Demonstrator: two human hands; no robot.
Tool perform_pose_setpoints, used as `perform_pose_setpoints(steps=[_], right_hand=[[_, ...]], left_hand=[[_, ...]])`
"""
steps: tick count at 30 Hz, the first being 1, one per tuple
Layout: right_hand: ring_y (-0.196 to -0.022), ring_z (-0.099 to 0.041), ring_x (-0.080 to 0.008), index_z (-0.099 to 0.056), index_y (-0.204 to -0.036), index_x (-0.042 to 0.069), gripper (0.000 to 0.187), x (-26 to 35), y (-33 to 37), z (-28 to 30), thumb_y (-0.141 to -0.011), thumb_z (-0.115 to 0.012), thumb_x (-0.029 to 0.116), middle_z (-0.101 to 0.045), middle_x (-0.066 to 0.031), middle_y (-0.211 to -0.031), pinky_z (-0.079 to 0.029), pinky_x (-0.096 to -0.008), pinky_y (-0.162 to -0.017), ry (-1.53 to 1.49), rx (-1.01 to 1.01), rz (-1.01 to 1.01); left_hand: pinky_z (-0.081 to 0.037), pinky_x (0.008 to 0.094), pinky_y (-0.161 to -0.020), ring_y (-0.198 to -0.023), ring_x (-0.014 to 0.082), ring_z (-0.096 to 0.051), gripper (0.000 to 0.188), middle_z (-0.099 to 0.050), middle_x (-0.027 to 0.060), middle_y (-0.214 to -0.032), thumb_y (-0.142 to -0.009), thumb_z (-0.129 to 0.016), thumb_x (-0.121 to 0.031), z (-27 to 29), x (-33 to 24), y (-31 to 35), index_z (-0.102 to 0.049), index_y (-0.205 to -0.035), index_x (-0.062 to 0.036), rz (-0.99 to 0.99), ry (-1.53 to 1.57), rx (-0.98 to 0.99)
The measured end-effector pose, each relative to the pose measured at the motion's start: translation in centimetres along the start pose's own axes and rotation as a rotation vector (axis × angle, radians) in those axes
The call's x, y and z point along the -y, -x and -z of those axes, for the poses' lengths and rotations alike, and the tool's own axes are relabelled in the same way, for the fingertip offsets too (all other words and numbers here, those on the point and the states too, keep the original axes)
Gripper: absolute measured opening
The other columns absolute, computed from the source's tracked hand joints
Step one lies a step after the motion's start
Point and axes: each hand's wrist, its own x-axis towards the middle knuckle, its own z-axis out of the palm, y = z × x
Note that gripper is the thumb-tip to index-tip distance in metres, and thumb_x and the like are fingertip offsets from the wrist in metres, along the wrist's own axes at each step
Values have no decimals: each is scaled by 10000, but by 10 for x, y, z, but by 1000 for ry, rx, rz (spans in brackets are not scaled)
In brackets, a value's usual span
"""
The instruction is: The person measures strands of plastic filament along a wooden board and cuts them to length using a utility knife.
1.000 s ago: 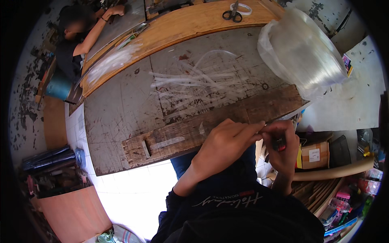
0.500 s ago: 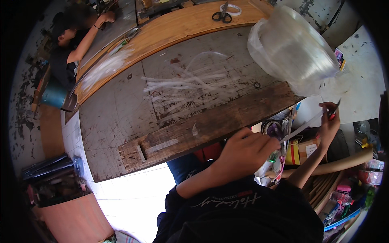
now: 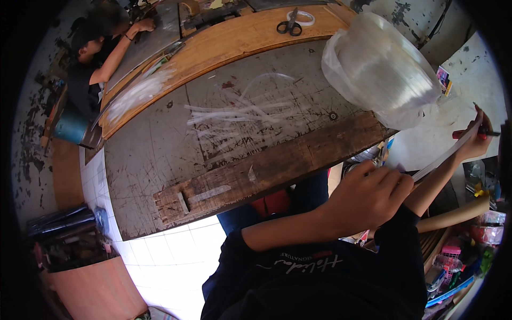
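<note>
A whitish translucent plastic strip (image 3: 444, 154) runs taut between my hands beyond the right end of the table. My left hand (image 3: 365, 201) is closed around its near end, knuckles up. Farther right and raised, my right hand (image 3: 472, 143) grips the other end together with a small red-handled tool (image 3: 492, 134), whose dark tip points right; its exact kind is hard to make out. Several loose strips (image 3: 234, 114) lie on the scratched grey table (image 3: 144, 160). Along its near edge is a worn wooden board (image 3: 298, 154). A large roll of transparent plastic (image 3: 386, 66) stands at the back right.
Black-handled scissors (image 3: 289, 29) and a white ring (image 3: 306, 15) lie on the far wooden plank (image 3: 229, 40), with pale strips (image 3: 133, 98) at its left. Another person (image 3: 109, 66) works at the far left. A cardboard tube (image 3: 453, 214) and clutter sit at my right.
Both hands have shifted right, the right one also slightly up, with the strip still between them. The red-handled tool has turned from pointing up to pointing right.
</note>
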Motion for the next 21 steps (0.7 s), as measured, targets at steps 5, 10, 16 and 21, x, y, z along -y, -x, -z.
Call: perform_pose_setpoints(steps=[5,10,16,21], right_hand=[[-677,-531,-49,-686,-927,79,160,13,-15,-27,-833,-644,203,-653,13,-796,-432,-197,-647,253,25,43],[-599,-529,-81,-668,-961,126,230,19,-17,-61,-814,-651,303,-605,-12,-718,-440,-245,-584,147,86,251],[-568,-500,-101,-645,-976,128,246,25,-11,-106,-852,-608,338,-599,-42,-692,-433,-231,-597,311,211,238],[-581,-492,-109,-638,-972,121,238,61,5,-119,-843,-619,320,-581,-58,-672,-427,-233,-595,146,247,180]], left_hand=[[-439,276,-565,-621,131,-607,72,-643,37,-783,-770,-625,-97,52,10,15,-596,-827,-63,96,-26,27],[-436,268,-559,-590,148,-610,52,-649,33,-724,-786,-634,-95,97,13,48,-601,-801,-58,298,-123,-76],[-399,256,-516,-524,129,-571,111,-642,19,-615,-802,-646,-140,144,4,100,-613,-752,-46,624,-249,-315],[-341,186,-418,-413,89,-508,234,-572,70,-541,-916,-500,-182,190,-7,152,-556,-774,-3,693,-255,-657]])
